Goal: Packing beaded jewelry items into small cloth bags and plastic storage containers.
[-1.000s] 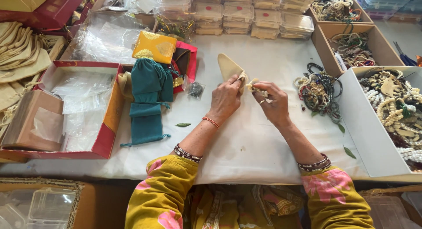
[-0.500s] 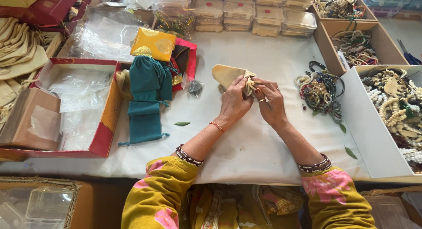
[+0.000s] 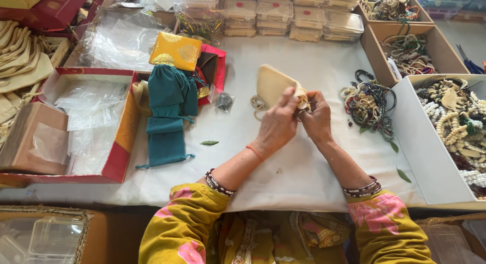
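Observation:
Both hands meet over the middle of the white-covered table [image 3: 304, 167]. My left hand [image 3: 278, 123] grips the mouth of a small cream cloth pouch [image 3: 272, 83], which sticks out away from me. My right hand [image 3: 317, 119] pinches the same pouch mouth and its drawstring from the right side. A pale bead string [image 3: 257, 104] lies on the cloth just left of the pouch. A pile of dark and pale bead necklaces [image 3: 368, 102] sits right of my right hand.
Teal cloth pouches [image 3: 169, 112] and a yellow pouch [image 3: 175, 51] lie left of centre beside a red box [image 3: 121, 157] of clear plastic bags. White box of bead jewellery [image 3: 455, 127] at right, cardboard boxes [image 3: 407, 51] behind it, stacked clear containers [image 3: 288, 13] at the back.
The pouch has tilted down and leftward, with both hands closing tighter on its mouth. My hands have shifted slightly away from me.

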